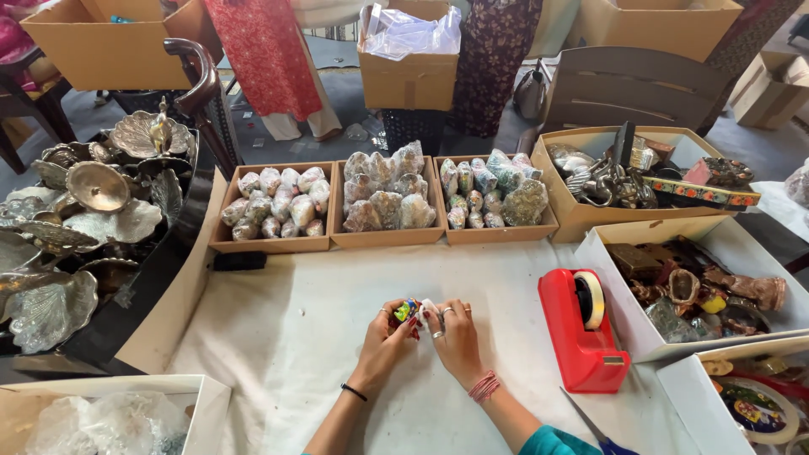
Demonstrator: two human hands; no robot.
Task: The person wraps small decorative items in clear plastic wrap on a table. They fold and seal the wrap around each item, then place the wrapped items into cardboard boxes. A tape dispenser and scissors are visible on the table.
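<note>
Both hands, left hand (pixel 386 330) and right hand (pixel 449 327), closed around one small colourful toy (pixel 406 310); behind, three trays (pixel 272 244) of wrapped pieces; one red tape dispenser (pixel 580 330) at right.

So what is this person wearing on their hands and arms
The left hand has dark red painted nails, with a thin black band at the wrist. The right hand wears silver-coloured rings on its fingers and a bunch of pinkish-red threads around the wrist. A teal sleeve covers the right arm near the elbow. Both forearms are otherwise bare.
</note>
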